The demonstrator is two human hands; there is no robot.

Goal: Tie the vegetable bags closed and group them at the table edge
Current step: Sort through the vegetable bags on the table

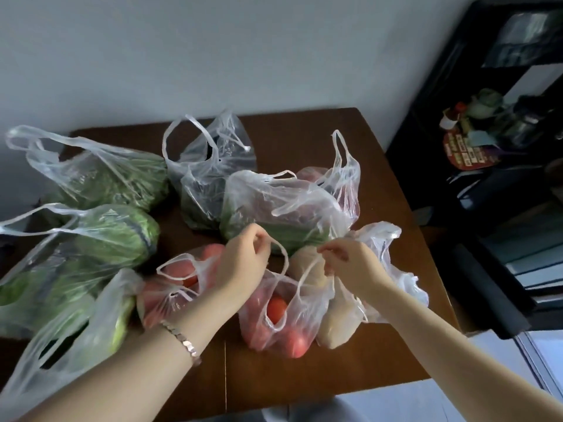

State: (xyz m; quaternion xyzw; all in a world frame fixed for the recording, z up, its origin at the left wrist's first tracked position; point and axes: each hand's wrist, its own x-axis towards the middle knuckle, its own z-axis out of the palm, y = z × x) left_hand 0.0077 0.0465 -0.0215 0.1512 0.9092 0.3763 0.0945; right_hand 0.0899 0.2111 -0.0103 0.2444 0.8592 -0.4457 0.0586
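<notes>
Pinching one handle loop [287, 258] apiece in curled fingers, a person's left hand [243, 263] and right hand [350, 266] hold the loops just above a clear tomato bag [274, 324] near the front of the brown bench [380, 354]. No knot shows yet, so the tying step appears barely begun, and the next move likely calls for crossing the loops and drawing them snug. The thin film sags open-mouthed around red tomatoes, a potato bag [332, 318] touching its right side and untied bags of greens [115, 236] lying beyond.
</notes>
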